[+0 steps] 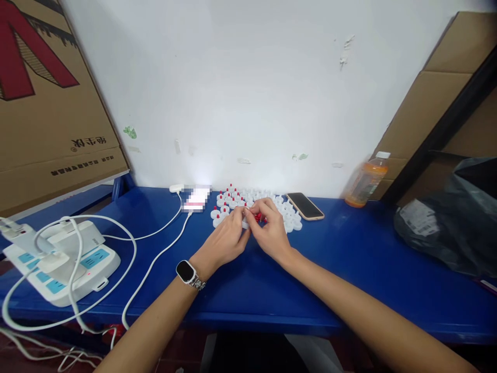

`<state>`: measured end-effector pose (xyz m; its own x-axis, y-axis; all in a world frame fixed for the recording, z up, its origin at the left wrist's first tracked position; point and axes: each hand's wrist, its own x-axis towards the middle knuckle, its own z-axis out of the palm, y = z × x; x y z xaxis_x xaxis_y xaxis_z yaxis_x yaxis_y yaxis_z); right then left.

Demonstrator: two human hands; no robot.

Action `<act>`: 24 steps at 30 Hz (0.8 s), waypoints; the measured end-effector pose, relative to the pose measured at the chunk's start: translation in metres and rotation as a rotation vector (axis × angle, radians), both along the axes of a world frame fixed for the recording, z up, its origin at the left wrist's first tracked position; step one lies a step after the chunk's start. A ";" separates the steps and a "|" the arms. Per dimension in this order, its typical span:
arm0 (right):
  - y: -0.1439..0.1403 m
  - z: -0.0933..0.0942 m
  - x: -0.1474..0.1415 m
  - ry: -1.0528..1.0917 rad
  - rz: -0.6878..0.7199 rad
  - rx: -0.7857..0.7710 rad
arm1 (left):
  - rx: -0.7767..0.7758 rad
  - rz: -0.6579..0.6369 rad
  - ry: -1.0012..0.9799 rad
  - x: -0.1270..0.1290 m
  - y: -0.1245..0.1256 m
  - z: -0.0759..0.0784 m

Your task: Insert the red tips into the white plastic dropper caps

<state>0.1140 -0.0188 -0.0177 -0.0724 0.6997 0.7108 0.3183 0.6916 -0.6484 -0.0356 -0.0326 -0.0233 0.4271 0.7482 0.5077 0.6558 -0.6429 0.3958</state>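
Observation:
My left hand (230,232), with a watch (186,271) on its wrist, is closed round a white nozzle cap (245,224), mostly hidden by the fingers. Against it, my right hand (268,223) is closed in a pinch; whatever lies between its fingertips is too small and covered to make out. Small red tips (259,217) lie in a loose heap just beneath the right fingers. Beyond the left hand stand several white caps with red tips on top (224,202). White caps without red tips (291,217) spread behind and beside my right hand.
On the blue table (334,280), a phone (305,206) lies right of the caps, and a charging cable runs to a blurred bright device (196,199). A power strip (62,269) with looped cables occupies the left. An orange drink bottle (367,178) and a dark bag (450,217) stand right.

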 end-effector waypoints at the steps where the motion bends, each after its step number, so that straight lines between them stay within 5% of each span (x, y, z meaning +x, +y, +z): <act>1: -0.001 0.000 0.000 0.006 -0.010 0.014 | -0.005 -0.009 -0.018 0.000 0.000 -0.001; 11: 0.007 0.002 0.012 -0.003 0.175 -0.191 | -0.033 -0.038 -0.052 -0.001 0.001 -0.004; 18: 0.012 0.015 0.057 -0.343 0.100 -0.103 | -0.002 0.061 0.013 -0.017 0.010 0.003; 24: 0.006 0.006 0.052 -0.533 0.121 -0.019 | 0.069 0.076 0.061 -0.015 0.009 0.009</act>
